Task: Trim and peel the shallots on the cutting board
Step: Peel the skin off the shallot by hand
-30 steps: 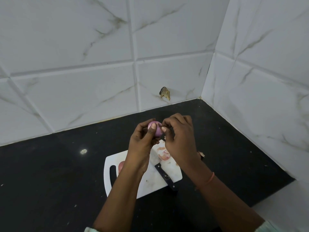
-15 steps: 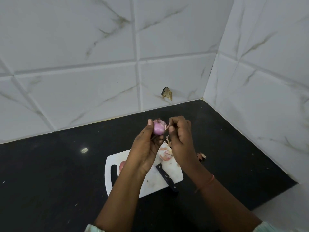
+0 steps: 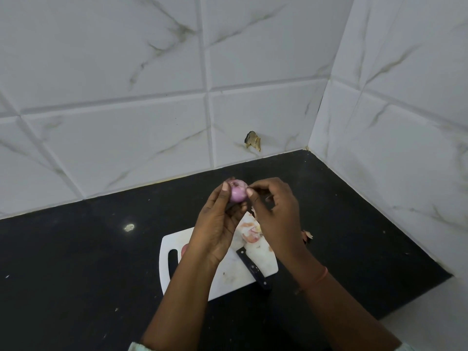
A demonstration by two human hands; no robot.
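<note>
My left hand holds a purple shallot between thumb and fingers, raised above the white cutting board. Its top shows a dark trimmed patch. My right hand touches the shallot's right side, thumb and forefinger pinched at its skin. A black-handled knife lies on the board, its blade hidden under my left hand. Loose peels lie on the board's far part. Part of another shallot peeks out beside my left wrist.
The board lies on a black countertop in a corner of white marble-look tiled walls. A scrap of peel lies on the counter right of the board. A chipped spot marks the back wall.
Both hands have stayed together above the board. The shallot has turned a little in my left hand, showing more peeled purple surface, and my right fingers remain at its skin.
</note>
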